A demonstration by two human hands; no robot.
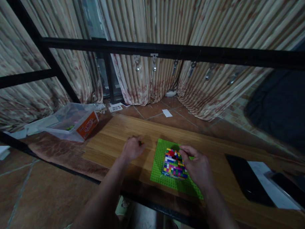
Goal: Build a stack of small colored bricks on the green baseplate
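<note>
A green baseplate (158, 168) lies on the wooden table (111, 139), and a block of many-coloured small bricks (173, 164) stands on it. My right hand (197, 166) rests against the block's right side, fingers curled over its top edge. To the left of the baseplate my left hand (132, 148) sits on the table in a loose fist, pinching something small and dark at its fingertips; what it is I cannot make out.
A clear plastic box with an orange label (74, 123) lies tilted at the table's left end. A dark flat tablet (242, 176) and white sheet (270, 185) lie at the right. A black metal frame bar (169, 51) crosses overhead before striped curtains.
</note>
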